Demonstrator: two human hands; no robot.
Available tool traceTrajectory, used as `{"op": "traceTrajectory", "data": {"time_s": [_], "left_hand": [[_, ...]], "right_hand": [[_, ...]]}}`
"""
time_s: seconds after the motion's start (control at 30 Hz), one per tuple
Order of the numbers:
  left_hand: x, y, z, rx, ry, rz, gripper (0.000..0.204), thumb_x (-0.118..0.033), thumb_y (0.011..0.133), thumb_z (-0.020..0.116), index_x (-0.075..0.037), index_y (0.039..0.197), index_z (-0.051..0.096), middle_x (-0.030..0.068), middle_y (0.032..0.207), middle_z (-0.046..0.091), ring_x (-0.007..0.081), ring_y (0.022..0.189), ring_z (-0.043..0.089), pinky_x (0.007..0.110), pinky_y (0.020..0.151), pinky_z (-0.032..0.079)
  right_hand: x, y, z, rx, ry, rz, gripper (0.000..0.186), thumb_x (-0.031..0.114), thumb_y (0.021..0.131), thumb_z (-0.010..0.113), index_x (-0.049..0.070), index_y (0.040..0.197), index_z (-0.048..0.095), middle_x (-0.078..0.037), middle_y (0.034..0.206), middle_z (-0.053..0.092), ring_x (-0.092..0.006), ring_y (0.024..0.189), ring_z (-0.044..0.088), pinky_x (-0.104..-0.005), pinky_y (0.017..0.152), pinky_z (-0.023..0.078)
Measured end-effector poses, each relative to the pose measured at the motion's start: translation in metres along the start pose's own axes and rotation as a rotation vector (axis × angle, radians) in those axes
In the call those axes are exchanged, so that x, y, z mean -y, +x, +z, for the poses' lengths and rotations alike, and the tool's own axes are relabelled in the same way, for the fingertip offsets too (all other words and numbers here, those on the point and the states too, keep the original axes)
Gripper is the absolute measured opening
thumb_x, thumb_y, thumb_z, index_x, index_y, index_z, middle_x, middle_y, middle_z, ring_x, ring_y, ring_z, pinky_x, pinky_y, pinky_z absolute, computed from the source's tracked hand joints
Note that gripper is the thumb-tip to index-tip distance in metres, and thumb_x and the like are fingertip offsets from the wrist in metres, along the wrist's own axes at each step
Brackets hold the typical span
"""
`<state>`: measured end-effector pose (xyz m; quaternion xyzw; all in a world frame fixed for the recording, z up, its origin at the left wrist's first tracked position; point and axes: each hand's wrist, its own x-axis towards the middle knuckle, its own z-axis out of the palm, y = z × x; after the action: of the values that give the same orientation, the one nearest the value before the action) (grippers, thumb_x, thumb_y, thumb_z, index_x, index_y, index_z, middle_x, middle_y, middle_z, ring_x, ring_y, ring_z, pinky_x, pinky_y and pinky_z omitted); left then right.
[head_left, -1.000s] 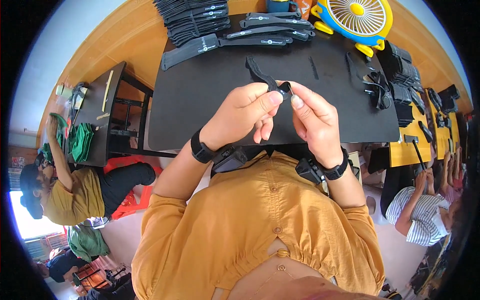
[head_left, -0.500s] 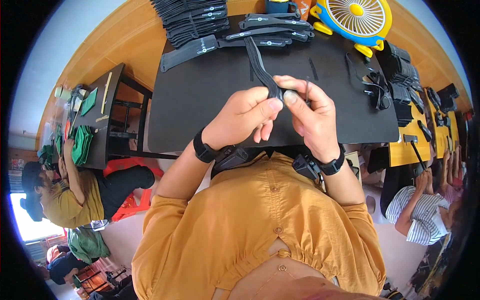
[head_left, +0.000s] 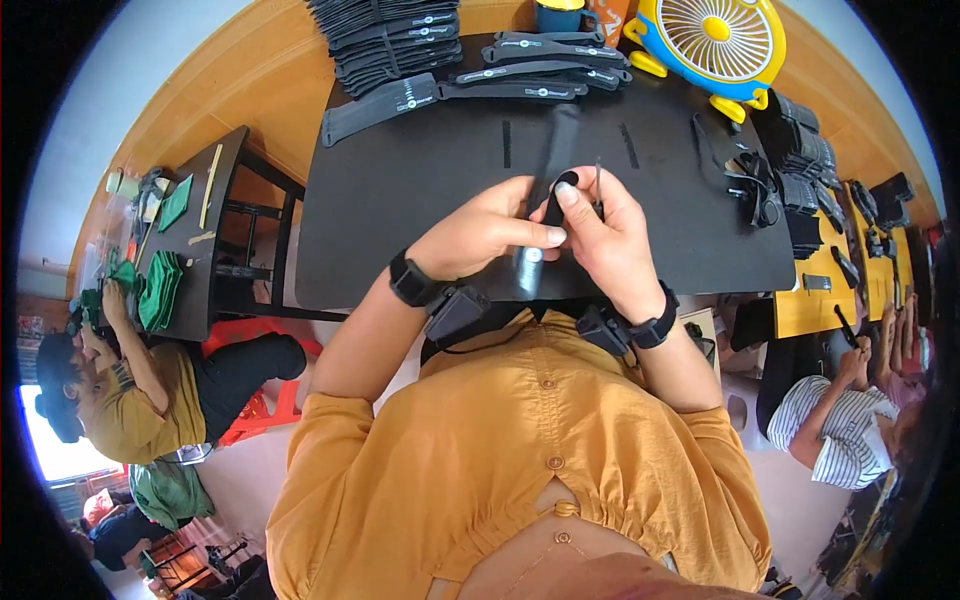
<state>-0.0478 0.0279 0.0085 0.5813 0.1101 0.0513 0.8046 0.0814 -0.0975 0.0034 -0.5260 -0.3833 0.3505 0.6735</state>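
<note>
A black fabric strap [head_left: 563,135], smeared by motion, runs between my hands above the dark table [head_left: 400,220]. Its lower end hangs below my fingers and shows a pale printed patch. My left hand [head_left: 490,228] is closed on the strap, thumb pressed on top. My right hand [head_left: 612,235] pinches a black looped part of it between thumb and index finger. A thin dark tool [head_left: 599,180] sticks up between the right fingers; its kind is unclear. Both wrists wear black bands.
Along the far edge lie a tall stack of black straps [head_left: 385,45] and a looser pile [head_left: 540,75]. Behind are a mug [head_left: 560,18] and a yellow-blue fan [head_left: 712,40]. Black cords [head_left: 755,185] lie at right. Co-workers sit at tables on both sides.
The strap has swung from pointing away to the upper left to lying across my hands, its printed end now below them. My right fingers now pinch a loop of it.
</note>
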Motion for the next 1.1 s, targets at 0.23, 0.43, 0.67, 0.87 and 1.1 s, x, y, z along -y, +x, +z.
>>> {"op": "traceTrajectory", "data": {"time_s": [0.23, 0.43, 0.67, 0.87, 1.1], "left_hand": [[-0.004, -0.002, 0.019, -0.072, -0.109, -0.062, 0.028, -0.006, 0.096, 0.055, 0.0, 0.122, 0.047, -0.0011, 0.082, 0.046, 0.0042, 0.061, 0.039, 0.02, 0.051, 0.033], [0.0, -0.037, -0.015, -0.062, -0.07, -0.183, 0.018, -0.012, 0.097, 0.056, -0.001, 0.111, 0.052, -0.0024, 0.08, 0.045, 0.0038, 0.061, 0.039, 0.019, 0.051, 0.032], [-0.007, -0.079, -0.063, -0.328, -0.036, -0.279, 0.02, -0.02, 0.095, 0.062, -0.003, 0.103, 0.055, -0.003, 0.067, 0.044, 0.0057, 0.055, 0.041, 0.02, 0.049, 0.031], [-0.007, -0.055, -0.057, -0.259, -0.126, -0.056, 0.041, -0.028, 0.099, 0.054, 0.003, 0.125, 0.055, 0.0162, 0.108, 0.068, 0.0257, 0.086, 0.071, 0.023, 0.059, 0.057], [-0.028, -0.021, -0.035, 0.047, 0.052, -0.214, 0.063, -0.034, 0.099, 0.052, 0.005, 0.146, 0.034, 0.0204, 0.118, 0.064, 0.0144, 0.064, 0.067, 0.017, 0.038, 0.044]], "right_hand": [[0.005, 0.016, -0.018, -0.187, 0.291, 0.117, 0.011, 0.016, 0.1, 0.055, 0.007, 0.093, 0.056, -0.005, 0.074, 0.065, -0.0064, 0.039, 0.039, -0.0209, 0.035, 0.028], [0.019, 0.049, -0.121, -0.335, 0.435, -0.079, 0.013, 0.017, 0.101, 0.052, 0.005, 0.103, 0.056, -0.007, 0.087, 0.065, -0.0094, 0.059, 0.051, -0.0232, 0.051, 0.044], [0.06, 0.033, -0.159, -0.538, 0.202, -0.305, 0.017, 0.02, 0.103, 0.05, 0.004, 0.106, 0.056, -0.008, 0.093, 0.064, -0.0149, 0.074, 0.067, -0.0242, 0.058, 0.053], [0.059, 0.023, -0.091, -0.1, 0.115, -0.221, 0.02, 0.021, 0.105, 0.044, 0.004, 0.112, 0.051, -0.01, 0.094, 0.063, -0.0179, 0.073, 0.071, -0.0173, 0.041, 0.045], [0.048, 0.013, -0.056, 0.189, 0.189, -0.096, 0.022, 0.022, 0.105, 0.044, 0.003, 0.114, 0.048, -0.013, 0.093, 0.062, -0.0205, 0.073, 0.072, -0.0172, 0.041, 0.045]]}}
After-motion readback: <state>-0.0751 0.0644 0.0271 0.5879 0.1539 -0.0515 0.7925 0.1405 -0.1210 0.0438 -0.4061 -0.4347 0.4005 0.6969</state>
